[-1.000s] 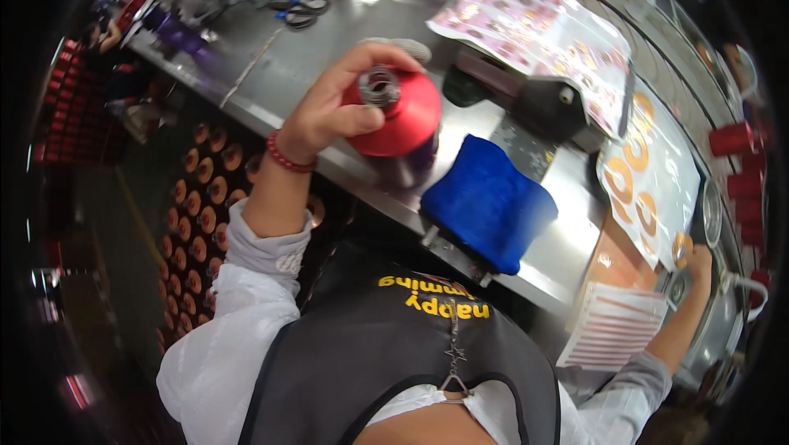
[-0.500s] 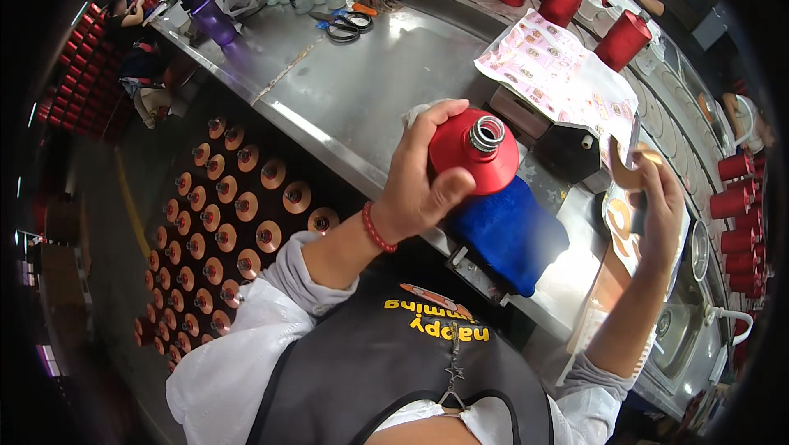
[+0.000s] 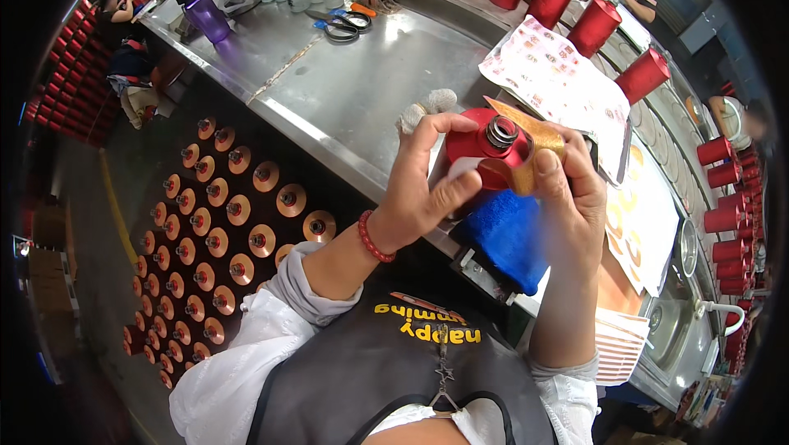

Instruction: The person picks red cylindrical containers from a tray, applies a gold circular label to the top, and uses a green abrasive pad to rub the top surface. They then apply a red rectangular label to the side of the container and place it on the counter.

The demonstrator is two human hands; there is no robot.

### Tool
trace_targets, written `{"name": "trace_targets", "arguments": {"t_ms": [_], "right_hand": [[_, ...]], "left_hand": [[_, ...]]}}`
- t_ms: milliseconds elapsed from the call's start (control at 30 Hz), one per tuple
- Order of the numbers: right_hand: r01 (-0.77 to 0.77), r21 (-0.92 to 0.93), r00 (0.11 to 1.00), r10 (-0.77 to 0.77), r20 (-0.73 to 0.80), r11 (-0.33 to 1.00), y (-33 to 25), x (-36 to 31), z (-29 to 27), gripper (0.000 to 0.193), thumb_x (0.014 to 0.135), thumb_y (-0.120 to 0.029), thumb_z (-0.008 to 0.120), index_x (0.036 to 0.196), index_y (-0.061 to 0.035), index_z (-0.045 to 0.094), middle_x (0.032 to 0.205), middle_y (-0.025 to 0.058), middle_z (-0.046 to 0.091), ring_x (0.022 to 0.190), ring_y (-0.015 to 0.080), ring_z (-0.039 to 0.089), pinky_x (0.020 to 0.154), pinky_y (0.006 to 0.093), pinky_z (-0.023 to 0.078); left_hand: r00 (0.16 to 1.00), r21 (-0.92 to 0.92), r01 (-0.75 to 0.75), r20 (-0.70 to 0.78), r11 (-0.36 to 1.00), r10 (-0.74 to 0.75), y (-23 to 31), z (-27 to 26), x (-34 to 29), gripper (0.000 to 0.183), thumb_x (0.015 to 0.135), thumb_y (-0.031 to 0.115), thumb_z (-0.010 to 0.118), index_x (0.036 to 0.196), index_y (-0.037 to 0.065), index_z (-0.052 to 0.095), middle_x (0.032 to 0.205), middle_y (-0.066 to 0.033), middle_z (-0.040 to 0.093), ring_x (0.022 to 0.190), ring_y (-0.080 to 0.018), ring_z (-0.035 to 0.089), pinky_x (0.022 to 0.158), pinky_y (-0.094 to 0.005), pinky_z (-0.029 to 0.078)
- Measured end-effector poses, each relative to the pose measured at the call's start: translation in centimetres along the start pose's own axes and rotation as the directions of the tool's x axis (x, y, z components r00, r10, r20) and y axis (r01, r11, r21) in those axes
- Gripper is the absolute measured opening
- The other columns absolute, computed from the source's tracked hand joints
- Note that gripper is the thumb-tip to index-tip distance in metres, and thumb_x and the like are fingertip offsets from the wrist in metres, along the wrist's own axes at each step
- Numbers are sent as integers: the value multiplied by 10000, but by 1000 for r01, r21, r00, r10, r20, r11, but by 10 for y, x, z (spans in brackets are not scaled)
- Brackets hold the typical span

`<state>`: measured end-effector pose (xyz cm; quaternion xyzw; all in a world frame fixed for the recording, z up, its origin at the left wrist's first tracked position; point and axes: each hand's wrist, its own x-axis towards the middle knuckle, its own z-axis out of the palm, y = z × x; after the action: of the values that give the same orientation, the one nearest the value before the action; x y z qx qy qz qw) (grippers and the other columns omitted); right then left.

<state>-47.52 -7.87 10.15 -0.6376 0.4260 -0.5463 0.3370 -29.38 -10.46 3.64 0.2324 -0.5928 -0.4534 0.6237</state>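
My left hand (image 3: pixel 417 194) grips a red metal bottle (image 3: pixel 465 139) by its side, thumb towards me. The bottle's bare threaded neck points up at me. In my right hand (image 3: pixel 578 198), thumb and fingers pinch a curved gold sticker (image 3: pixel 538 137). The sticker bends around the right side of the bottle's sloping shoulder, near the neck; I cannot tell how much of it touches. A pale strip shows on the shoulder near my left thumb. Under the bottle lies a blue cloth pad (image 3: pixel 500 227). Behind my left fingers sits a greyish lump (image 3: pixel 436 102).
Scissors (image 3: pixel 352 26) and a purple bottle (image 3: pixel 204 13) are on the metal table (image 3: pixel 353 83). A pink-patterned sheet (image 3: pixel 555 67) lies beyond my hands, sticker sheets (image 3: pixel 645 239) to the right. Red bottles (image 3: pixel 643 75) stand along the conveyor. Several gold-shouldered bottles (image 3: pixel 263 239) fill the lower left.
My right hand has come left with the gold sticker, from the sheets to the bottle's shoulder. My left hand still holds the bottle in nearly the same place.
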Motion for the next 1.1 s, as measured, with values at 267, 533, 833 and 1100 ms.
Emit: {"name": "trace_targets", "arguments": {"t_ms": [267, 533, 833, 1100], "right_hand": [[-210, 247, 971, 232, -62, 946, 16, 1, 11, 236, 994, -163, 611, 1032, 52, 704, 1172, 69, 571, 920, 89, 534, 736, 227, 431], [-392, 337, 907, 421, -13, 856, 20, 5, 9, 314, 1015, -222, 566, 1100, 63, 668, 1147, 48, 572, 766, 78, 517, 644, 230, 416], [-228, 134, 973, 232, -14, 964, 37, -8, 9, 373, 936, -252, 715, 1178, 4, 591, 1236, 81, 588, 1121, 138, 542, 1010, 304, 410], [-274, 214, 958, 285, -21, 938, 36, -7, 13, 404, 898, -208, 761, 1189, -25, 549, 1215, 65, 598, 1153, 142, 522, 1052, 319, 383]], "left_hand": [[995, 96, 58, -86, 994, -50, -7, -15, 6, 122, 922, 147, 658, 976, 48, 610, 1008, -70, 602, 1000, -171, 517, 937, -312, 402], [939, -385, 341, 94, 857, -332, 0, -21, 11, 357, 910, 62, 590, 1243, 25, 468, 1231, -105, 574, 1175, -145, 525, 1018, -320, 417], [926, -392, 377, 169, 839, -337, 3, -15, 11, 572, 894, 103, 595, 1394, 21, 328, 1322, -143, 508, 1252, -199, 491, 1111, -379, 380], [912, -424, 409, 172, 808, -372, -1, -20, 16, 539, 914, 164, 576, 1395, 18, 380, 1352, -127, 511, 1271, -201, 490, 1124, -377, 359]]}}
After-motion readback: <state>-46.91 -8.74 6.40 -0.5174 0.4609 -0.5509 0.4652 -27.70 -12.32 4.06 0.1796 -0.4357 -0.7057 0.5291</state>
